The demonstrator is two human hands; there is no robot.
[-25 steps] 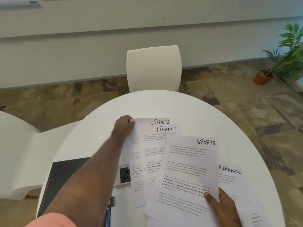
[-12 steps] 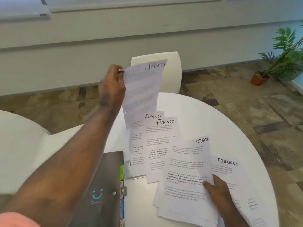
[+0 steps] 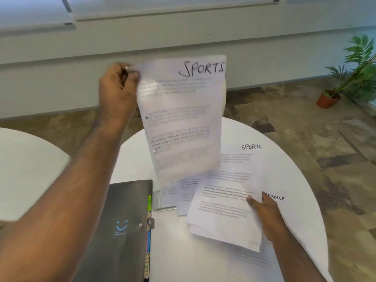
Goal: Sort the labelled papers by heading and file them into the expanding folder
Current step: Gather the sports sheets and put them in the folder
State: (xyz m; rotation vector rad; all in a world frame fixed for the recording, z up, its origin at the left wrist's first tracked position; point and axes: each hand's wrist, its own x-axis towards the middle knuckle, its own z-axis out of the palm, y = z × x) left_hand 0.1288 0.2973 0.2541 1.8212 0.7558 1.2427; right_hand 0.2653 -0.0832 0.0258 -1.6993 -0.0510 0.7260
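My left hand (image 3: pixel 118 92) pinches the top left corner of a paper headed SPORTS (image 3: pixel 183 119) and holds it up above the table, hanging in front of me. A second SPORTS paper (image 3: pixel 230 190) lies on a small pile at the right, with my right hand (image 3: pixel 266 214) gripping its right edge. Beneath that pile peeks a FINANCE paper (image 3: pixel 284 202). Other sheets (image 3: pixel 185 196) lie partly hidden behind the raised one. The dark grey expanding folder (image 3: pixel 120 231) lies shut at the front left, coloured tabs along its right edge.
The round white table (image 3: pixel 284 169) carries everything. A small silver device (image 3: pixel 157 202) sits between folder and papers. A white chair stands behind the raised sheet, another white chair (image 3: pixel 26 165) at the left. A potted plant (image 3: pixel 345 78) stands on the floor, far right.
My left hand has lifted the SPORTS paper off the spread and raised it, turning it to face me. My right hand stays on the other SPORTS sheet.
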